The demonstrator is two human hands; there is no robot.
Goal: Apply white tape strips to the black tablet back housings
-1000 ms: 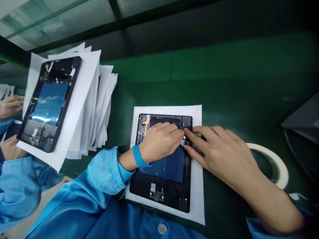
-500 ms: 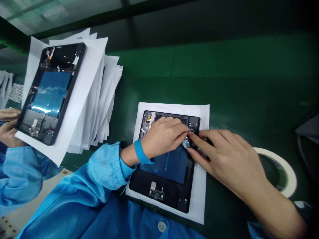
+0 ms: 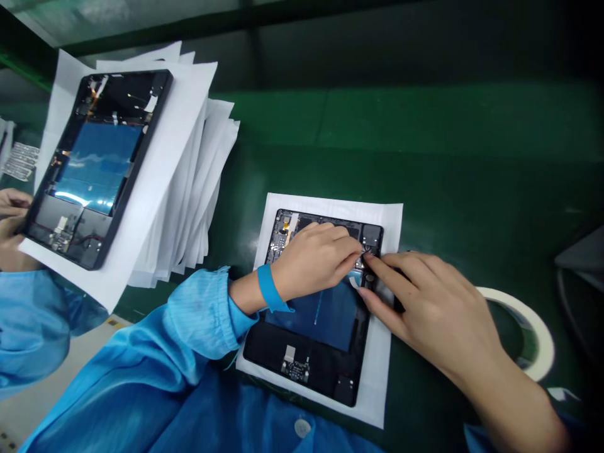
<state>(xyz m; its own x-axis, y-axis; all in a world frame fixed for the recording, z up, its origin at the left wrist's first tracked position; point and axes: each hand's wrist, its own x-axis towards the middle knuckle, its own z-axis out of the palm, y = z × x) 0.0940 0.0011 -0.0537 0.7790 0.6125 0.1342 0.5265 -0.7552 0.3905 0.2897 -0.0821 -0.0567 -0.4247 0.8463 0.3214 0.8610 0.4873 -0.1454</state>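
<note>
A tablet with its back off [image 3: 302, 349] lies on a white sheet [image 3: 388, 251], its insides and dark blue battery [image 3: 330, 314] showing. Over its upper part is my left hand [image 3: 321, 255], fingers curled into a closed pinch; whatever they hold is hidden. My right hand [image 3: 436, 302] reaches in from the right. Its index fingertip meets my left fingertips at the tablet's upper right, while the thumb rests lower and apart, beside a small pale curved strip [image 3: 353, 282]. A blue band [image 3: 270, 288] circles my left wrist.
At the left, another opened tablet [image 3: 101, 167] lies tilted on a stack of white sheets [image 3: 189, 207]. A co-worker's hand [image 3: 12, 217] is at its lower left edge. A roll of cream tape [image 3: 542, 346] lies on the green table [image 3: 425, 182] beside my right forearm.
The view has shifted slightly. My fingertips stay at the tablet's upper right corner area, and a little more of the pale strip and the parts around it shows.
</note>
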